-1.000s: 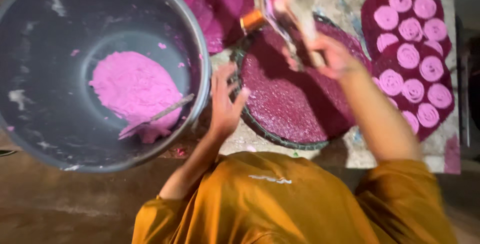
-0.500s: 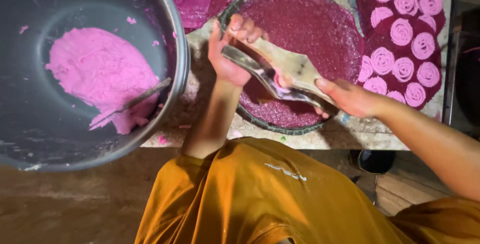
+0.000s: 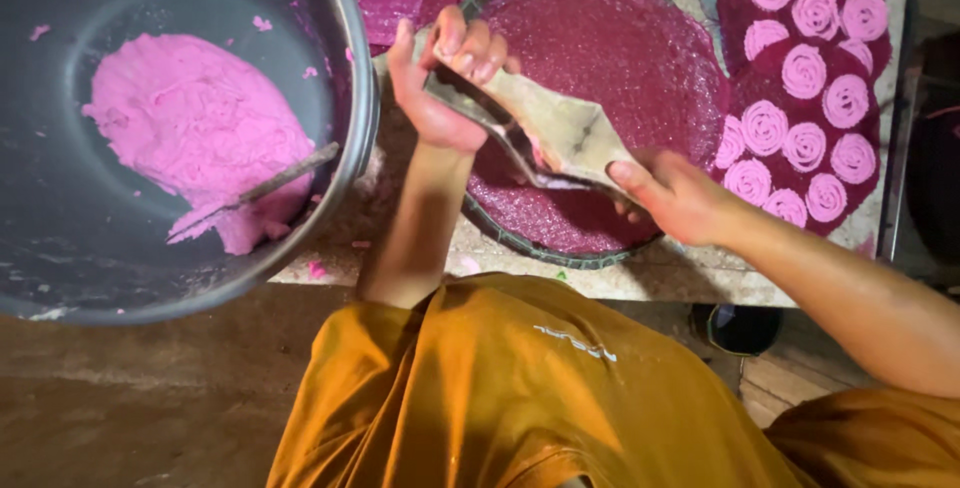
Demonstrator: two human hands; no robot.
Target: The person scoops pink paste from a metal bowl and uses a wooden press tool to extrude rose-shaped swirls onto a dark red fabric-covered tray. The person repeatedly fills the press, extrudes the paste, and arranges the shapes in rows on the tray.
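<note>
Head view: left hand [image 3: 440, 88] and right hand [image 3: 675, 193] clamp the grey cloth piping bag [image 3: 555, 128] over the round woven tray [image 3: 600, 98]; uneven squeezing could smear pink paste.

The left hand [image 3: 445, 78] is raised with its forearm running straight up from the body, the wrist bent slightly and the palm turned toward the right. Its fingers [image 3: 470, 48] curl over at the top, knuckles bunched, thumb out on the left side, closed in a grip. The right hand [image 3: 675, 193] comes in from the lower right on a long bare forearm that slants up and leftward. Its fingers point left and are pinched together, thumb on top, also closed in a grip. The two hands sit near each other, not touching.
</note>
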